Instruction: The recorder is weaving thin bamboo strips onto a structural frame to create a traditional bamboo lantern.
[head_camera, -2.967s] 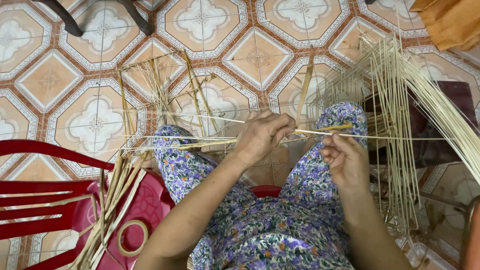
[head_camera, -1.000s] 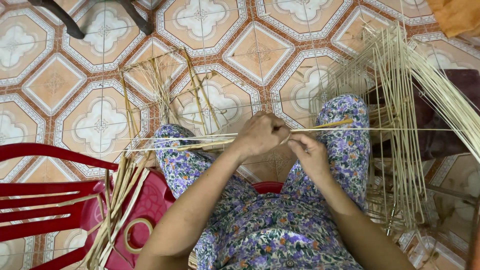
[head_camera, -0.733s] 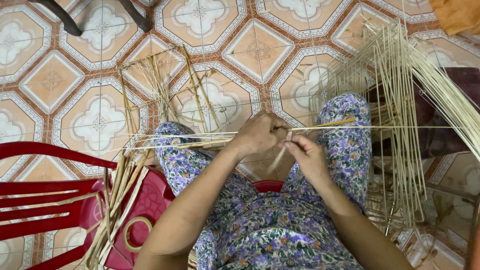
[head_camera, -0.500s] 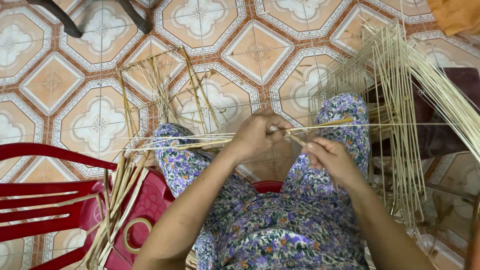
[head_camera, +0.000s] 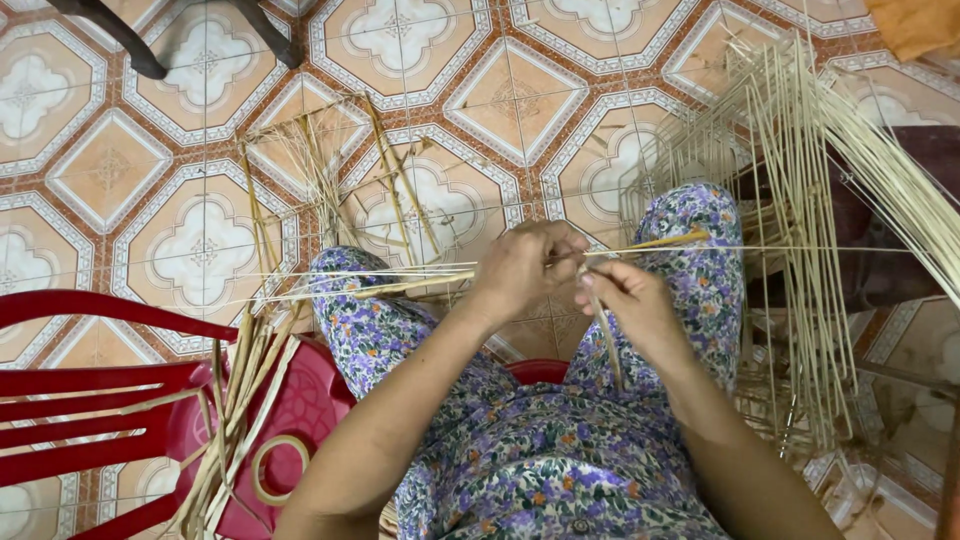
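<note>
Across our knees lay the bundle of thin pale bamboo strips (head_camera: 400, 280), our left hand (head_camera: 525, 270) clenched around it. Our right hand (head_camera: 625, 305) had drawn back beside it, fingers now pinching a single short strip (head_camera: 605, 335) hanging below the bundle.

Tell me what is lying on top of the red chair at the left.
On the red chair lie pale flat strips and a tape ring. The strips hide part of the seat, and the frame edge cuts off its lower part.
</note>
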